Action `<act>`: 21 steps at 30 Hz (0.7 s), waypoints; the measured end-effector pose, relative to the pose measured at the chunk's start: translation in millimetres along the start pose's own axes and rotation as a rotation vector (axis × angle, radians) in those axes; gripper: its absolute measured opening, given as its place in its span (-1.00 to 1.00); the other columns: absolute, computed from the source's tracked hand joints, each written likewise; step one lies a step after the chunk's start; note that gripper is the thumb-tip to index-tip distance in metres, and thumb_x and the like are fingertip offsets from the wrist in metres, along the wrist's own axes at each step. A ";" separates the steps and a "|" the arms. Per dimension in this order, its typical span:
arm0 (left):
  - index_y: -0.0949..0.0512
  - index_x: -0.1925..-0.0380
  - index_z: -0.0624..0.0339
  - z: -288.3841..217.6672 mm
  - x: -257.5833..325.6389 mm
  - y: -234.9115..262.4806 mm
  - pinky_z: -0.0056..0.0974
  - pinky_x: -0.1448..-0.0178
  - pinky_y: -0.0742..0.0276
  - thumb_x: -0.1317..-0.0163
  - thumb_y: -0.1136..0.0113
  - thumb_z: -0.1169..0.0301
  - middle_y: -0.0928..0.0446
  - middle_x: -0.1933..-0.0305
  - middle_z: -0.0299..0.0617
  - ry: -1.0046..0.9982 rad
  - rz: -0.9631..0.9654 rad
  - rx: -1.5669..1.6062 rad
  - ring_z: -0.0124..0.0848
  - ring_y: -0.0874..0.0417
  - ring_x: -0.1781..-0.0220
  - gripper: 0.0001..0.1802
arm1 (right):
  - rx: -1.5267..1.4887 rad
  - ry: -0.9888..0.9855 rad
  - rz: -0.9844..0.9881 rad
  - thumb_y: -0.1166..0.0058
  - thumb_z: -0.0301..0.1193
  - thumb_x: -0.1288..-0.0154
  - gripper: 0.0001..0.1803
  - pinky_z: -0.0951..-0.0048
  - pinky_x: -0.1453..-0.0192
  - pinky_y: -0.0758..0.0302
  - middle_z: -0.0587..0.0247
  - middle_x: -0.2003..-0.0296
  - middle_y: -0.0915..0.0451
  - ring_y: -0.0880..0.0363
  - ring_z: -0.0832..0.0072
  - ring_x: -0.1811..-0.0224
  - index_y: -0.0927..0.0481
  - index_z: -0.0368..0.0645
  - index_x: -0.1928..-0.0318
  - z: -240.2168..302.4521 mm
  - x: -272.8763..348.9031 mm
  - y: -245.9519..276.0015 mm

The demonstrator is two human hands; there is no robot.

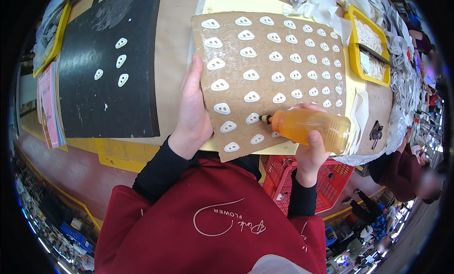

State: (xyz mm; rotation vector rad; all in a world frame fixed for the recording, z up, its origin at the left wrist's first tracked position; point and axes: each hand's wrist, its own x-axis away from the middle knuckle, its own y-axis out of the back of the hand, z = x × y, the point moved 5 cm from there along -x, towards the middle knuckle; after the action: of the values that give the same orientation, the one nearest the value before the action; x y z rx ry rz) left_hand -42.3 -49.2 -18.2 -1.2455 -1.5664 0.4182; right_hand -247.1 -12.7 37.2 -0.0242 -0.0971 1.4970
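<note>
My left hand (pixel 194 110) grips the left edge of a brown cardboard sheet (pixel 231 101), its fingers going behind the board. Rows of small white rounded pieces (pixel 251 96), each with two holes, cover the sheet. In my right hand (pixel 314 151) lies a clear squeeze bottle (pixel 312 127) of amber liquid with an orange cap, tilted on its side. Its dark nozzle tip points left and is at the right edge of one white piece (pixel 252 118) in the second column, near the sheet's lower edge. Whether the tip touches that piece, I cannot tell.
On the left lies a black board (pixel 109 103) with a few similar white pieces. At the right stands a yellow tray (pixel 352 61) of white pieces, with piled grey-white cut material (pixel 402 61) beyond it. Below the table edge is a red basket (pixel 338 184). Other people work farther right.
</note>
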 end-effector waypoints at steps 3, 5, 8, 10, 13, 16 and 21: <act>-0.18 -0.27 0.21 0.2 0.5 0.0 -0.16 -0.25 -0.43 -0.47 0.30 0.02 -0.36 -0.22 -0.07 0.007 0.010 0.009 -0.29 -0.45 -0.23 -0.43 | -0.052 0.011 0.040 -0.25 -0.33 -0.12 -0.43 0.31 -0.12 -0.47 0.00 0.07 -0.56 -0.56 0.27 0.01 -0.42 -0.40 -0.08 -0.7 -1.6 -2.4; -0.18 -0.28 0.21 0.5 0.5 -0.4 -0.14 -0.27 -0.41 -0.47 0.31 0.00 -0.35 -0.24 -0.05 0.008 0.014 -0.007 -0.27 -0.44 -0.24 -0.41 | -0.033 0.002 0.057 -0.25 -0.33 -0.11 -0.43 0.31 -0.12 -0.47 0.00 0.06 -0.55 -0.56 0.28 0.01 -0.42 -0.38 -0.08 -1.1 -3.3 -6.1; -0.18 -0.30 0.20 0.7 0.5 -2.5 -0.10 -0.31 -0.37 -0.45 0.33 -0.06 -0.34 -0.26 -0.03 0.008 0.022 -0.039 -0.23 -0.42 -0.27 -0.36 | -0.019 -0.011 0.086 -0.24 -0.25 -0.13 -0.42 0.32 -0.06 -0.50 0.01 0.06 -0.54 -0.55 0.28 0.00 -0.42 -0.35 -0.08 -2.4 -8.2 -11.0; -0.17 -0.30 0.20 0.0 0.3 -3.8 -0.10 -0.31 -0.37 -0.45 0.33 -0.06 -0.34 -0.26 -0.04 0.011 0.040 -0.036 -0.23 -0.41 -0.28 -0.36 | -0.103 0.001 0.114 -0.20 -0.11 -0.17 -0.37 0.36 0.05 -0.54 0.03 0.06 -0.53 -0.55 0.27 0.00 -0.40 -0.31 -0.10 -7.2 -14.3 -12.8; -0.18 -0.30 0.20 1.5 -0.6 0.5 -0.09 -0.30 -0.37 -0.45 0.33 -0.06 -0.34 -0.26 -0.04 0.028 0.016 -0.004 -0.23 -0.41 -0.28 -0.36 | -0.364 -0.141 -0.085 0.05 0.18 -0.26 -0.21 0.47 0.25 -0.54 -0.02 0.08 -0.53 -0.54 0.25 -0.01 -0.37 -0.35 -0.12 0.7 -23.4 -3.2; -0.18 -0.29 0.20 0.5 -0.9 1.9 -0.10 -0.30 -0.38 -0.45 0.32 -0.06 -0.34 -0.25 -0.05 0.014 0.000 -0.021 -0.24 -0.42 -0.27 -0.37 | -0.200 -0.027 -0.140 0.07 0.22 -0.25 -0.17 0.51 0.33 -0.52 0.00 0.03 -0.49 -0.56 0.24 0.02 -0.32 -0.31 -0.17 4.6 -22.3 5.9; -0.18 -0.29 0.19 0.9 -0.9 3.4 -0.11 -0.30 -0.38 -0.45 0.32 -0.05 -0.35 -0.24 -0.06 -0.001 -0.039 -0.033 -0.25 -0.42 -0.26 -0.38 | 0.062 0.040 -0.139 -0.22 0.19 -0.03 -0.06 0.31 0.15 -0.60 0.03 0.00 -0.46 -0.54 0.07 -0.08 -0.31 -0.31 -0.18 -12.7 -2.2 15.0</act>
State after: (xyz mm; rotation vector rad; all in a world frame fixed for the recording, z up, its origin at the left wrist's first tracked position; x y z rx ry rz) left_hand -41.5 -48.4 -21.6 -1.2379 -1.6012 0.3698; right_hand -261.2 -13.2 23.3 0.0027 -0.0199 1.3589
